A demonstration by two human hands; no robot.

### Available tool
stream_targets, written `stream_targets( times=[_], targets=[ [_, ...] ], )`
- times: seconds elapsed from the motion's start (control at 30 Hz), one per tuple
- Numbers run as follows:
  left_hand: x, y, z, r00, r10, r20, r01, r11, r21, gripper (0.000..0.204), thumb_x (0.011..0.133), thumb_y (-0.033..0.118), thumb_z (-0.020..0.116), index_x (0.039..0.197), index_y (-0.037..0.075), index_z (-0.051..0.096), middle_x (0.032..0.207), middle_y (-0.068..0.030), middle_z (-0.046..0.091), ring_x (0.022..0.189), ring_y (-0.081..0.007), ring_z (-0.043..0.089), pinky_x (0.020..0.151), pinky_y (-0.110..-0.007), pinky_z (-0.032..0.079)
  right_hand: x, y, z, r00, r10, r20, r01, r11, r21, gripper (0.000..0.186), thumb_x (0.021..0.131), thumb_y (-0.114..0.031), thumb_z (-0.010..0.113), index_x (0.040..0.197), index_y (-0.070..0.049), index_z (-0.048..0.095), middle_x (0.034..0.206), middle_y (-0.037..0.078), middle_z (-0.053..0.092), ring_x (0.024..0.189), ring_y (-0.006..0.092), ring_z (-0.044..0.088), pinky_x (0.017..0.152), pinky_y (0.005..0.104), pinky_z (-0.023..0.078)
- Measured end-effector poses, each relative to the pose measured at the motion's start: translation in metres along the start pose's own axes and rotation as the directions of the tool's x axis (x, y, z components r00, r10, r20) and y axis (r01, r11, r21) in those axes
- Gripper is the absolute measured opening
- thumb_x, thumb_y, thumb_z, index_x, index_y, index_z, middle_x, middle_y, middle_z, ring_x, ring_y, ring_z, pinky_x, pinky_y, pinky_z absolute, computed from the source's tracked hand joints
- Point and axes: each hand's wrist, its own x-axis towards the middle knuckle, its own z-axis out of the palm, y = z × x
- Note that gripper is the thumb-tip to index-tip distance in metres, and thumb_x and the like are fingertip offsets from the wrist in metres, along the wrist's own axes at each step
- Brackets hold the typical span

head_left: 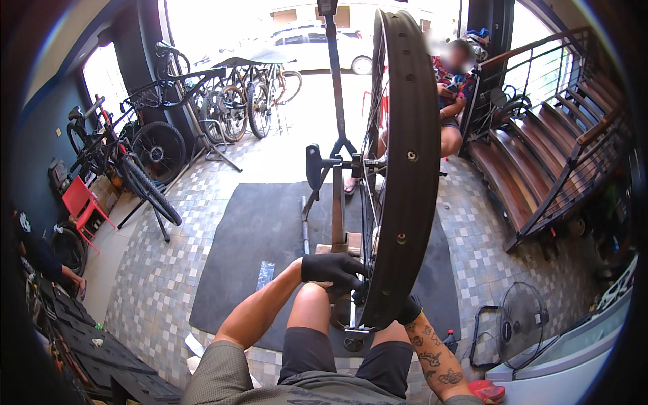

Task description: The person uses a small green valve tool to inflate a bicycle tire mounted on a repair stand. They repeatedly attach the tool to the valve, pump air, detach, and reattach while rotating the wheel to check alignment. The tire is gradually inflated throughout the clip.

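A bicycle wheel (408, 196) with a bare, wide black rim and thin spokes stands upright in front of me. No tyre is on it. Its hub sits at a dark wheel stand (338, 111), whose clamp has a black handle (314, 167) on the left. My left hand (334, 268), in a black glove, is at the lower left of the rim, fingers curled in by the spokes; what they pinch is too small to make out. On the rim's other side is my gloved right hand (409, 310), its fingers hidden by the rim. A metal bracket (357, 330) shows under the rim.
A dark mat (236, 229) lies on the tiled floor beneath the stand. Several bicycles (229, 111) and a red chair (84, 202) are at left. A seated person (451, 88) is beyond the wheel. Wooden stairs (533, 155) and a fan (520, 324) stand at right.
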Motion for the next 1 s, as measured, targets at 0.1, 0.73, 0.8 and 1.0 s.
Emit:
stream_targets(
  times=[0.1, 0.73, 0.8, 1.0],
  targets=[
    [0.003, -0.004, 0.001, 1.0, 0.005, -0.023, -0.005, 1.0, -0.008, 0.041, 0.1, 0.018, 0.069, 0.137, 0.002, 0.062, 0.112, -0.0045, 0.072, 0.099, -0.0108, 0.061, 0.092, -0.031, 0.052, -0.001, 0.0, -0.002, 0.999, -0.018, -0.029, 0.017, 0.999, -0.035, 0.064, 0.089, -0.002, 0.071, 0.147, 0.002, 0.044, 0.133, 0.004, 0.061, 0.117, 0.0115, 0.06, 0.097, 0.0272, 0.052],
    [0.012, -0.018, 0.051, 0.842, 0.113, -0.527, 0.141, 0.897, 0.418, 0.04, 0.084, 0.036, 0.074, 0.082, -0.004, 0.071, 0.079, -0.0246, 0.069, 0.074, -0.0385, 0.069, 0.073, -0.044, 0.054, -0.019, -0.014, 0.006, 0.984, -0.103, -0.144, 0.046, 0.935, -0.352, 0.047, 0.09, -0.01, 0.073, 0.133, 0.003, 0.056, 0.12, 0.005, 0.066, 0.11, 0.0134, 0.063, 0.1, 0.0315, 0.05],
    [0.012, -0.022, 0.045, 0.857, 0.052, -0.512, 0.185, 0.898, 0.399, 0.041, 0.083, 0.037, 0.074, 0.08, -0.004, 0.07, 0.08, -0.0262, 0.068, 0.074, -0.0408, 0.068, 0.073, -0.046, 0.053, -0.02, -0.016, 0.011, 0.977, -0.12, -0.174, 0.044, 0.922, -0.385, 0.039, 0.09, -0.007, 0.071, 0.127, 0.003, 0.06, 0.112, 0.004, 0.068, 0.104, 0.0123, 0.065, 0.095, 0.03, 0.052],
    [0.013, -0.028, 0.041, 0.831, 0.067, -0.552, 0.21, 0.881, 0.424, 0.045, 0.088, 0.033, 0.075, 0.114, -0.002, 0.064, 0.099, -0.0213, 0.07, 0.093, -0.0336, 0.07, 0.084, -0.042, 0.053, -0.017, -0.013, 0.014, 0.969, -0.171, -0.176, 0.083, 0.902, -0.423, 0.032, 0.092, -0.005, 0.068, 0.122, 0.004, 0.066, 0.11, 0.005, 0.069, 0.1, 0.013, 0.066, 0.093, 0.0297, 0.053]
  ],
)
